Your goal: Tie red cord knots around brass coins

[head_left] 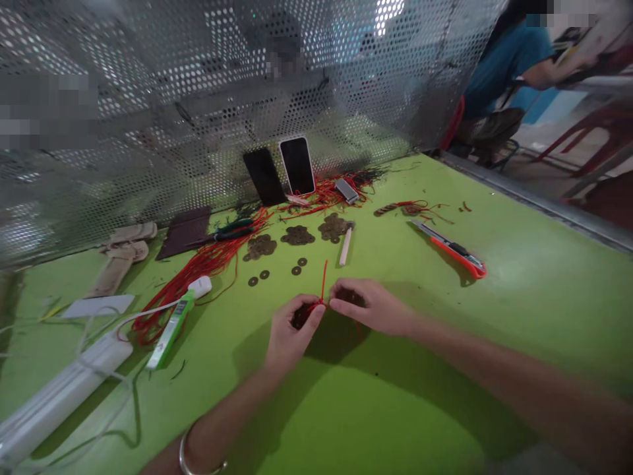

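Observation:
My left hand pinches a thin red cord between thumb and fingertips. One end of the cord sticks up above the thumb, and a small red knot or loop shows at the fingertips. Just to the right, my right hand has its thumb and index finger closed together close to the cord. What lies in that pinch is too small to make out; a faint red strand shows below it. Beyond the hands lie round, holed coins in piles, with a few loose ones. A short wooden-handled tool lies behind my right hand.
A utility knife lies right. Red cord bundles, pliers, a green-and-white box and a power strip with cables occupy the left. Two phones lean on a perforated metal panel. A person sits beyond.

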Tool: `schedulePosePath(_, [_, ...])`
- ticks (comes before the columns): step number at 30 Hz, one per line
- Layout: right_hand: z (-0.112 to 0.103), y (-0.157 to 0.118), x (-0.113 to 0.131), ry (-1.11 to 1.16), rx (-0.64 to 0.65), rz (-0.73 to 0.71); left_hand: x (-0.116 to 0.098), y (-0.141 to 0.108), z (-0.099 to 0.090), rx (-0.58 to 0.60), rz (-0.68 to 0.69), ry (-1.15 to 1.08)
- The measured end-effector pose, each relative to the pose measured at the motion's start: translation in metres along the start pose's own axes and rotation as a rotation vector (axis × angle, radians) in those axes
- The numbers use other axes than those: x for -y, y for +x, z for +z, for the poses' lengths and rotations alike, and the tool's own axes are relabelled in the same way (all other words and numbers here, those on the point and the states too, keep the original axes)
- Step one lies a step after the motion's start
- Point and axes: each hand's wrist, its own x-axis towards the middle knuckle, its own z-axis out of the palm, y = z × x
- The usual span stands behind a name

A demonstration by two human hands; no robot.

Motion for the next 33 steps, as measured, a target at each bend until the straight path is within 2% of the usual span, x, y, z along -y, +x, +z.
schedulePosePath(4, [0.005, 0.003, 0.003, 0.053, -0.102, -0.014, -0.002, 0.000, 0.003, 0.021, 0.055, 0.062])
schedulePosePath(10, [0.008, 0.003, 0.002, 0.043, -0.185, -0.067, 0.000, 0.002, 0.003, -0.003, 0.047, 0.037])
schedulePosePath(16, [0.014, 0.002, -0.001, -0.121, -0.095, -0.115, 0.003, 0.005, 0.003, -0.111, -0.031, -0.082])
schedulePosePath(19, [0.016, 0.002, -0.002, -0.159, -0.104, -0.170, 0.004, 0.006, 0.003, -0.149, -0.020, -0.095])
schedulePosePath(25, [0.019, -0.001, 0.002, -0.112, -0.112, -0.239, -0.004, -0.002, 0.003, -0.254, 0.008, -0.144])
schedulePosePath(33, [0.036, -0.010, -0.002, 0.074, -0.167, -0.317, -0.012, -0.026, 0.026, -0.437, 0.015, -0.295])
